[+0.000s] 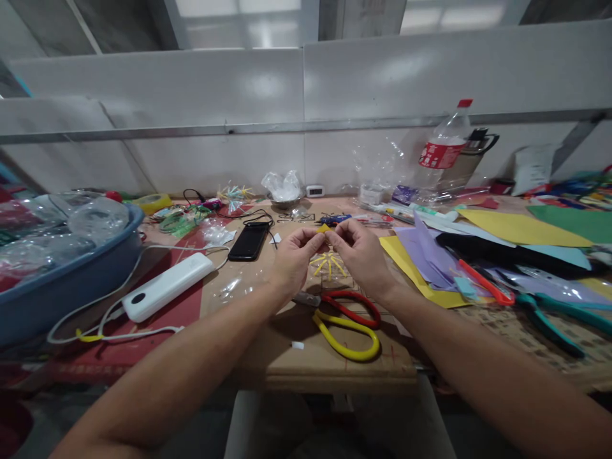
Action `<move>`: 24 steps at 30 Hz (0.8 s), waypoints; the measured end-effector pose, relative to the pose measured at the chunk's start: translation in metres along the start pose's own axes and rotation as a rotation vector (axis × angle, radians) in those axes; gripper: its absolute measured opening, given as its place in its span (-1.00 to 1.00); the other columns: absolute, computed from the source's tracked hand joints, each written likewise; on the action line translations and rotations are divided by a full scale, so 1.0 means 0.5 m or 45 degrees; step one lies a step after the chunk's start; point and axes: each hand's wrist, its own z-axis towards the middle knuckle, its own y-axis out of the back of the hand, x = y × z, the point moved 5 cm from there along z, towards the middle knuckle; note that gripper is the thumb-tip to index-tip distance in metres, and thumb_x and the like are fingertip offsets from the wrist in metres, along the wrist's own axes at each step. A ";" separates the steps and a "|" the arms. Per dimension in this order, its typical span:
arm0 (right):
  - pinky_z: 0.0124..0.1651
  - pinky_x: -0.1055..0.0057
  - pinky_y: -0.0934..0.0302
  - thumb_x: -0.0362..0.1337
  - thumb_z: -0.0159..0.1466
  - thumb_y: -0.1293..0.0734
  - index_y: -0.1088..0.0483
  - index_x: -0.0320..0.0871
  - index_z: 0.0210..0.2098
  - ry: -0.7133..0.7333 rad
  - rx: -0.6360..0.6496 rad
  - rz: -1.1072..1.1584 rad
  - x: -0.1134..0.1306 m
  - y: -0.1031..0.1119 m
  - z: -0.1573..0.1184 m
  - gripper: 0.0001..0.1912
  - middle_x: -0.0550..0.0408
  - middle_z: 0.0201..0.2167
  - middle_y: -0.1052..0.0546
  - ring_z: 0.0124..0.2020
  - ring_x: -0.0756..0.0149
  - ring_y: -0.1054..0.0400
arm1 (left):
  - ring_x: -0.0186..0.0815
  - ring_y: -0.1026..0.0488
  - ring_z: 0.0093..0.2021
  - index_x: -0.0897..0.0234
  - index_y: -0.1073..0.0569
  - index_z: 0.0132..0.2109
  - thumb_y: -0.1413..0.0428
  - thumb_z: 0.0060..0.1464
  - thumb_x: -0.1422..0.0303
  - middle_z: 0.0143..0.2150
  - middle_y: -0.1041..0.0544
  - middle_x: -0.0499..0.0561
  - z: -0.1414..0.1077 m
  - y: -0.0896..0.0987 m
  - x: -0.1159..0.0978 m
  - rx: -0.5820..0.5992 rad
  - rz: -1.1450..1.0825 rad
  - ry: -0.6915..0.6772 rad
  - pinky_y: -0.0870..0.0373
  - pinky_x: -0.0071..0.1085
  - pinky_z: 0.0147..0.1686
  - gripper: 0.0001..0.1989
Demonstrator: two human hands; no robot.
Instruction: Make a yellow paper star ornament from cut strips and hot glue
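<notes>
Between the fingertips of both hands is a small yellow piece (324,228), which looks like paper or foam sheet. My left hand (300,254) pinches it from the left, and my right hand (354,250) pinches it from the right. Just below them, thin yellow strips (329,266) lie fanned out like rays on the cardboard (287,328). Scissors (351,338) with one red and one yellow handle loop rest nearer to me, their blades partly hidden by my left hand. A small white scrap (297,345) lies beside the yellow loop.
To the left are a blue basin (95,264) of clear plastic, a white power bank (167,287) with a cable, and a black phone (249,241). Coloured sheets (425,255), teal-handled pliers (549,325) and a red-handled tool (486,282) cover the right. A bottle (442,153) stands behind.
</notes>
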 end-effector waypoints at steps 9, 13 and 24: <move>-0.24 0.36 -0.27 -0.22 0.27 -0.38 -0.44 -0.13 -0.34 0.201 -0.083 0.074 0.020 0.006 -0.007 -0.89 0.09 -0.36 -0.50 -0.32 0.31 -0.37 | -0.48 -0.39 -0.43 0.37 -0.54 -0.37 -0.43 -0.20 0.23 -0.44 -0.51 -0.05 0.007 0.001 0.013 0.058 -0.092 0.080 -0.36 -0.49 -0.28 -0.67; -0.19 0.30 -0.27 -0.23 0.31 -0.35 -0.43 -0.09 -0.35 0.374 -0.114 -0.096 0.038 0.019 -0.009 -0.88 0.08 -0.35 -0.50 -0.28 0.25 -0.36 | -0.47 -0.39 -0.43 0.37 -0.53 -0.33 -0.38 -0.11 0.19 -0.41 -0.50 -0.02 0.006 0.004 0.012 0.027 -0.133 0.153 -0.34 -0.50 -0.33 -0.67; 0.10 0.14 -0.08 -0.24 0.36 -0.30 -0.51 0.06 -0.11 0.941 0.049 -0.797 0.036 0.031 -0.010 -0.83 0.06 -0.13 -0.53 -0.04 0.13 -0.28 | -0.48 -0.32 -0.47 0.36 -0.54 -0.37 -0.40 -0.14 0.21 -0.44 -0.46 -0.03 0.017 0.012 0.007 0.148 0.002 0.214 -0.26 -0.51 -0.42 -0.68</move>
